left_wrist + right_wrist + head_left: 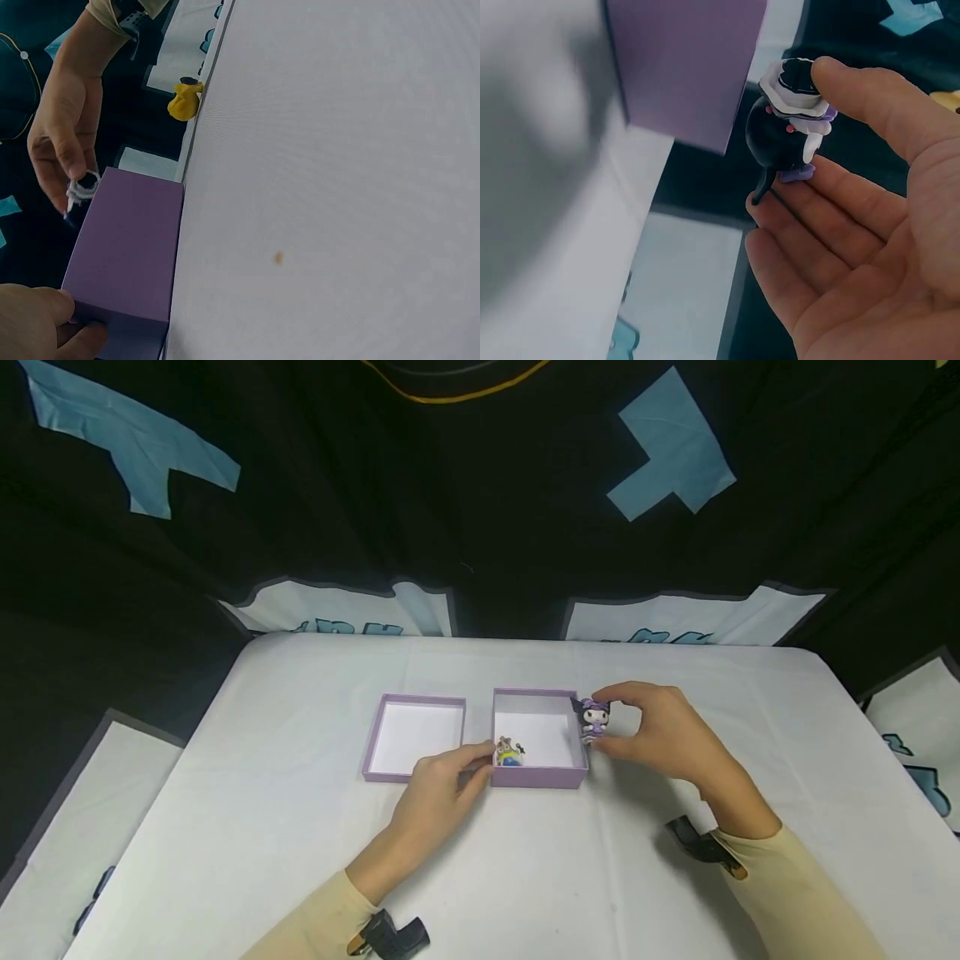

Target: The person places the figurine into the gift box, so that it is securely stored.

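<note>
A purple open box [536, 777] with a white inside stands mid-table. Inside its near left corner is a small figurine [509, 752] in yellow and blue. My left hand [435, 793] grips the box at its left wall, the fingertips on the rim and wall in the left wrist view. Just over the box's right wall, my right hand [663, 727] pinches a black-and-purple Kuromi figurine [595, 717] between thumb and fingers. In the right wrist view, the figurine's dark back [772, 135] and pale ruffled base show, its head pointing down in that picture.
Left of the box lies a shallow purple lid [412, 699], its white inside facing up. A white cloth [525, 877] covers the table. Dark curtain-like fabric [480, 527] with blue patches hangs beyond the far edge. A yellow duck-like thing [185, 99] appears at the table edge in the left wrist view.
</note>
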Demonstrator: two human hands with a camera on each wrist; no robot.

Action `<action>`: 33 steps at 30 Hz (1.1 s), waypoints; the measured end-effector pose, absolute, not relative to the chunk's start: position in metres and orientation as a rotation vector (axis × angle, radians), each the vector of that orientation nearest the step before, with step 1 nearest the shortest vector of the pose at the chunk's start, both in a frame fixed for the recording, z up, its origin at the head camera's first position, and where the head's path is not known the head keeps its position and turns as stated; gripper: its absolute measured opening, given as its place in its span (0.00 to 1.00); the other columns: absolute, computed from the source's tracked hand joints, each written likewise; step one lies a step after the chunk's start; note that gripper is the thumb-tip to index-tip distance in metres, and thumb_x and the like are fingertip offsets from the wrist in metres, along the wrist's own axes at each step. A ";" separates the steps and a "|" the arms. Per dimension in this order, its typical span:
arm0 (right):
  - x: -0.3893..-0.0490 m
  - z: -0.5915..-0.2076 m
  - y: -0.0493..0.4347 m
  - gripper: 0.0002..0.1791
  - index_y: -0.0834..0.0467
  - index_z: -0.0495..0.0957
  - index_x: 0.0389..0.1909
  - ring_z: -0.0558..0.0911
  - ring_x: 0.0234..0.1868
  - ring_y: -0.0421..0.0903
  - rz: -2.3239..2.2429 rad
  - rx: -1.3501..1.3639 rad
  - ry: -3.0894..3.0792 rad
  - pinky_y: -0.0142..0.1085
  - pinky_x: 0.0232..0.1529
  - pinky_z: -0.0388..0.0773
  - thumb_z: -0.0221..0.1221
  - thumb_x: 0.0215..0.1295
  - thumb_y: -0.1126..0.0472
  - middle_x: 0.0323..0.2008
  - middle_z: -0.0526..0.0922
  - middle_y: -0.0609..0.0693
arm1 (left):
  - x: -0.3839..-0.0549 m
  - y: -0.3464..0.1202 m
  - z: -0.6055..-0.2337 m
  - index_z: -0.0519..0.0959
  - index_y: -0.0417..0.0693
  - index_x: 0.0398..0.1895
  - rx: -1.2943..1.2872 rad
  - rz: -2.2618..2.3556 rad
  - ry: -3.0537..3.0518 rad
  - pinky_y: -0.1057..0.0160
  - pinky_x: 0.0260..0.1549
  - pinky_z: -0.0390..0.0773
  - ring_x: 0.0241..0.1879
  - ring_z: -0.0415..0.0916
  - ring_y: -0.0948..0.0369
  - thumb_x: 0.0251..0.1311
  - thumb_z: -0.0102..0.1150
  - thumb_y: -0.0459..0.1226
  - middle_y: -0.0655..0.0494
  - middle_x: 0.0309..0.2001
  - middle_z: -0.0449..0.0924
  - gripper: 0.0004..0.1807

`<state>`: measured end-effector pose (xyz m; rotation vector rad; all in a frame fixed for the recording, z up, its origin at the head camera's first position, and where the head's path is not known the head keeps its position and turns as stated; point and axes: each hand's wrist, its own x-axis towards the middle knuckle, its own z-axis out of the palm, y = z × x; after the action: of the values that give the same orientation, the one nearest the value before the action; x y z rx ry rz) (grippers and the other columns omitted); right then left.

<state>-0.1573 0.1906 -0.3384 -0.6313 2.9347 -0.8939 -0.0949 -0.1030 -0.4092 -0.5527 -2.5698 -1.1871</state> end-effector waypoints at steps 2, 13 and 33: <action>-0.159 -0.339 0.183 0.29 0.54 0.81 0.53 0.77 0.57 0.55 -0.899 -0.664 2.926 0.56 0.57 0.74 0.75 0.47 0.54 0.53 0.82 0.50 | -0.095 -0.104 -0.409 0.82 0.42 0.52 -0.552 -1.187 -2.570 0.70 0.51 0.77 0.48 0.81 0.66 0.61 0.65 0.34 0.55 0.49 0.84 0.15; -0.166 -0.351 0.148 0.31 0.55 0.81 0.54 0.78 0.56 0.50 -0.836 -0.719 2.875 0.51 0.58 0.75 0.76 0.46 0.53 0.51 0.83 0.49 | -0.094 -0.104 -0.408 0.82 0.43 0.52 -0.532 -1.191 -2.581 0.69 0.52 0.77 0.49 0.80 0.66 0.62 0.65 0.34 0.55 0.49 0.84 0.15; -0.178 -0.366 0.120 0.29 0.57 0.83 0.49 0.81 0.49 0.50 -0.673 -0.849 2.942 0.49 0.56 0.75 0.77 0.42 0.56 0.45 0.86 0.49 | -0.093 -0.101 -0.407 0.81 0.45 0.52 -0.617 -1.116 -2.550 0.67 0.55 0.75 0.50 0.80 0.62 0.59 0.68 0.39 0.55 0.48 0.84 0.19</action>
<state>-0.1780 0.1199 -0.3662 -0.8490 2.9424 -0.6727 -0.0929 -0.1009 -0.4071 -0.6165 -2.5503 -1.1162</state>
